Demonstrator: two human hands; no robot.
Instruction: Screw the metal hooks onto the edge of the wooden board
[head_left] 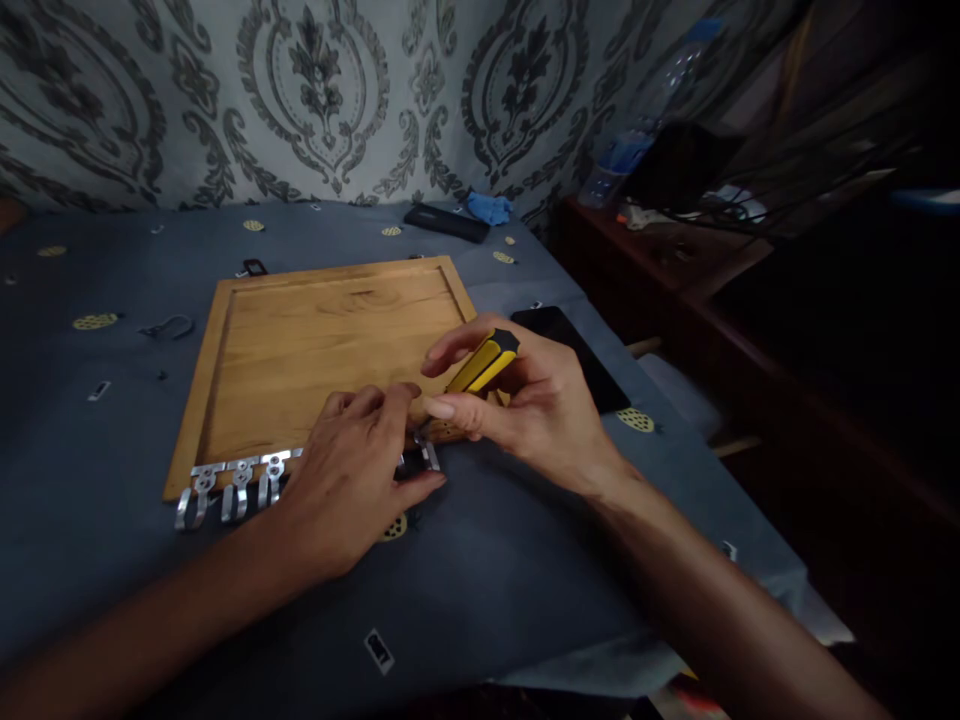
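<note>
A wooden board with a raised rim lies on a grey-blue cloth. Three metal hooks hang off its near edge at the left. My left hand rests over the near edge, fingers curled and pinching a metal hook against the board. My right hand grips a screwdriver with a yellow and black handle, its tip pointing down at that hook; the shaft is hidden by my fingers.
A loose hook and small parts lie on the cloth left of the board. A dark phone lies just right of it. Another dark device and blue cloth sit by the patterned wall. A dark wooden table with a bottle stands at right.
</note>
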